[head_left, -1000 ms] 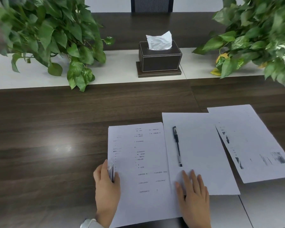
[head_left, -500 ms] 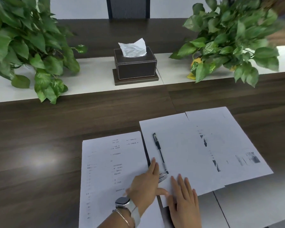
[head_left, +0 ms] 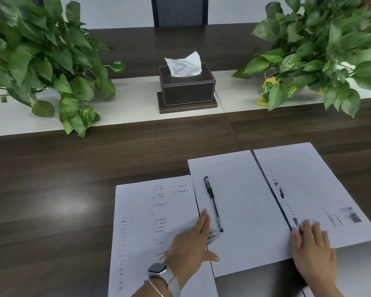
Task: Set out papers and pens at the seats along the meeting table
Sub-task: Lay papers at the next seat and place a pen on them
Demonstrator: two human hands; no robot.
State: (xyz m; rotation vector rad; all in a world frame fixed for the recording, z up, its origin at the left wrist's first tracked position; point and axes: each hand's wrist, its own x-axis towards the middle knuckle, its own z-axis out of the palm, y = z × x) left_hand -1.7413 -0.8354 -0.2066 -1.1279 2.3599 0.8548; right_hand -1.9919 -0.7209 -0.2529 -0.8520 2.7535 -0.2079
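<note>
Three paper sheets lie side by side on the dark wooden meeting table (head_left: 51,179): a left printed sheet (head_left: 150,219), a middle blank sheet (head_left: 246,213) and a right smudged printed sheet (head_left: 321,189). A black pen (head_left: 213,202) rests on the middle sheet's left part. My left hand (head_left: 191,249), with a watch on its wrist, lies across the seam between the left and middle sheets, and a blurred clear pen (head_left: 213,236) pokes out from under its fingers. My right hand (head_left: 313,251) presses flat on the lower left corner of the right sheet.
A white strip runs along the table's centre, carrying a dark tissue box (head_left: 187,88). Leafy potted plants stand to its left (head_left: 41,61) and right (head_left: 321,52). A chair back (head_left: 179,10) shows at the far side.
My right hand moved from the middle sheet's bottom edge to the right sheet. That sheet no longer overlaps the middle one; a narrow gap separates them. My left hand stays near the black pen.
</note>
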